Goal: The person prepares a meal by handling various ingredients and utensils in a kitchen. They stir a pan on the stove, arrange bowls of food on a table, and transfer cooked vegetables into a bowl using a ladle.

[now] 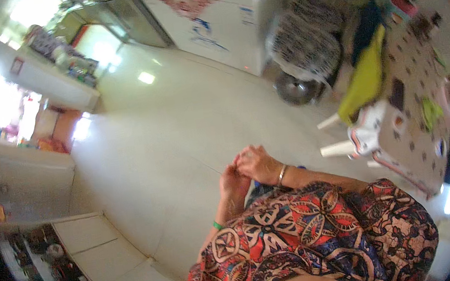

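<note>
In front of my patterned garment [288, 234], my two hands meet above the pale floor. My left hand [233, 185], with a green band [217, 225] at its wrist, touches the fingers of my right hand [259, 165]. A metal bangle [282, 174] circles my right wrist. The fingers of both hands are bent together, and blur hides whether anything small lies between them. Below the hands, part of my dark blue clothing shows past the garment's edge.
A dotted table [409, 69] stands at right, with several things on it. A yellow-green cloth [364, 79] hangs near white chair legs [335, 149]. Ahead are a white chest appliance [219, 30] and a round metal object [297, 87]. Counters [24, 167] and shelves [49, 266] line the left.
</note>
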